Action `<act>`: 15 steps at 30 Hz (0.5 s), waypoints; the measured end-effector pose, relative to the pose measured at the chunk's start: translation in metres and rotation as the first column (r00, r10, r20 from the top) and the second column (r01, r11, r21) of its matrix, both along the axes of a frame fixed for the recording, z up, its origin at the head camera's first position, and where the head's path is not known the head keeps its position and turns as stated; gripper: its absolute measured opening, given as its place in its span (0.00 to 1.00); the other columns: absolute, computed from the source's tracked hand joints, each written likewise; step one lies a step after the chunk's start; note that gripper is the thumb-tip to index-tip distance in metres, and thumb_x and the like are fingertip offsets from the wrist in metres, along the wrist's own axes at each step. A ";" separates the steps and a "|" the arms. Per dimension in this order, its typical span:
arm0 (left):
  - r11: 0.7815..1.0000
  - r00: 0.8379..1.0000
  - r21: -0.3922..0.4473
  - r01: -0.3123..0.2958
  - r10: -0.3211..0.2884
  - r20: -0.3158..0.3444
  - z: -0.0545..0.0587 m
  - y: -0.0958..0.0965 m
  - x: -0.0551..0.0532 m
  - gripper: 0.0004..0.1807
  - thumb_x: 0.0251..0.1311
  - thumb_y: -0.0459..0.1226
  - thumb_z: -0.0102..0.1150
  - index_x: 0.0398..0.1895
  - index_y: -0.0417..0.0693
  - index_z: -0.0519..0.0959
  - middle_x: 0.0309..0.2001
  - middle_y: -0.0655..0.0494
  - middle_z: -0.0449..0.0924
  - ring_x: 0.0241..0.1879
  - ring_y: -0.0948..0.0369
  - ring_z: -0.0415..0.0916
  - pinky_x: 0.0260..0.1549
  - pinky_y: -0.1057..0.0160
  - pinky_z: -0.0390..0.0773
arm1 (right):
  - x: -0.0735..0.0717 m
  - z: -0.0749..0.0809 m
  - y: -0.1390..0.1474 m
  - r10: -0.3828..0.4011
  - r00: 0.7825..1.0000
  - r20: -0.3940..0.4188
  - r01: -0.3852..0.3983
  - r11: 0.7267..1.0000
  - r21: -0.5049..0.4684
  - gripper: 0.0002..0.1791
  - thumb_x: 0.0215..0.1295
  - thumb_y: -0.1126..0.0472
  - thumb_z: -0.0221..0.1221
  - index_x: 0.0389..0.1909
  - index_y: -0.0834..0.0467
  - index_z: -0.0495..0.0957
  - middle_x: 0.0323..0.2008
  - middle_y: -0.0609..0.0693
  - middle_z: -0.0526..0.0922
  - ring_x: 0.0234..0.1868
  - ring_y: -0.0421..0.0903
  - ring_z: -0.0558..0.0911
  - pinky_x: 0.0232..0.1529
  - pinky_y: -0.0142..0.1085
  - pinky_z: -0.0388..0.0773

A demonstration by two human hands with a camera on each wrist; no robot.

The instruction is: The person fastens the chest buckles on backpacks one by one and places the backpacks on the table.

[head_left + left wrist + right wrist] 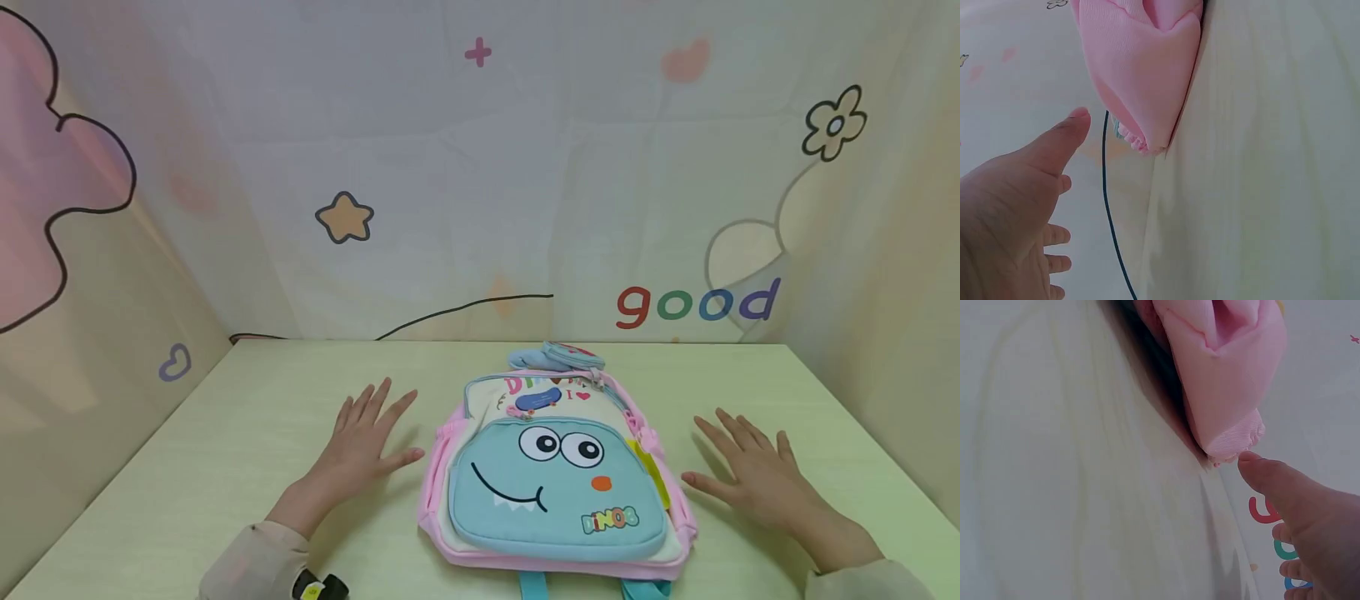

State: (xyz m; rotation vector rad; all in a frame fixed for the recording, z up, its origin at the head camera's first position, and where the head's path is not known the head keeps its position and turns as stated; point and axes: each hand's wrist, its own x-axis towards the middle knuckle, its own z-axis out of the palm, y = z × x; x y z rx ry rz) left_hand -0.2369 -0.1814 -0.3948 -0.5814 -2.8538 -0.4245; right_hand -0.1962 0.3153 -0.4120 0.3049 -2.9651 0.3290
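Observation:
A child's backpack (558, 492) lies on the table with its front up, light blue with a cartoon dinosaur face and pink sides. To its left, my left hand (358, 446) is held with fingers spread and nothing in it. My right hand (765, 475) is likewise spread and free on the other side, its thumb pointing toward the bag. In the left wrist view the pink side pocket (1141, 69) hangs beyond my thumb. The right wrist view shows the opposite pink side (1229, 381), with my thumb tip overlapping its lower end.
The pale wooden table (247, 433) runs back to a printed cloth backdrop (420, 150). A small round light-blue pouch (573, 356) lies at the bag's top. Teal straps (534, 585) stick out below the bag. A black device (321, 586) is at my left sleeve.

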 end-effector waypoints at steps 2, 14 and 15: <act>1.000 1.000 0.010 0.006 -0.006 -0.024 0.001 0.001 0.000 0.43 0.57 0.59 0.59 0.74 0.58 0.57 0.76 0.41 0.46 0.74 0.39 0.44 0.69 0.35 0.45 | 0.000 0.001 0.000 0.002 1.000 -0.006 -0.002 1.000 -0.009 0.47 0.58 0.34 0.58 0.70 0.57 0.57 0.70 0.71 0.56 0.67 0.74 0.55 0.58 0.77 0.42; 0.995 0.993 0.069 0.070 -0.063 -0.101 0.014 0.009 0.007 0.45 0.55 0.57 0.62 0.74 0.60 0.56 0.76 0.44 0.49 0.74 0.41 0.48 0.68 0.36 0.52 | -0.004 0.011 0.000 0.048 0.999 -0.023 -0.051 0.986 -0.159 0.42 0.63 0.42 0.58 0.70 0.63 0.57 0.69 0.72 0.57 0.65 0.74 0.59 0.56 0.74 0.55; 0.995 0.992 0.070 0.076 -0.068 -0.108 0.015 0.010 0.008 0.45 0.54 0.57 0.62 0.74 0.60 0.56 0.76 0.44 0.49 0.74 0.41 0.48 0.68 0.36 0.52 | -0.004 0.013 -0.001 0.053 0.998 -0.020 -0.056 0.983 -0.176 0.42 0.64 0.43 0.58 0.71 0.62 0.57 0.69 0.72 0.56 0.65 0.74 0.59 0.55 0.74 0.56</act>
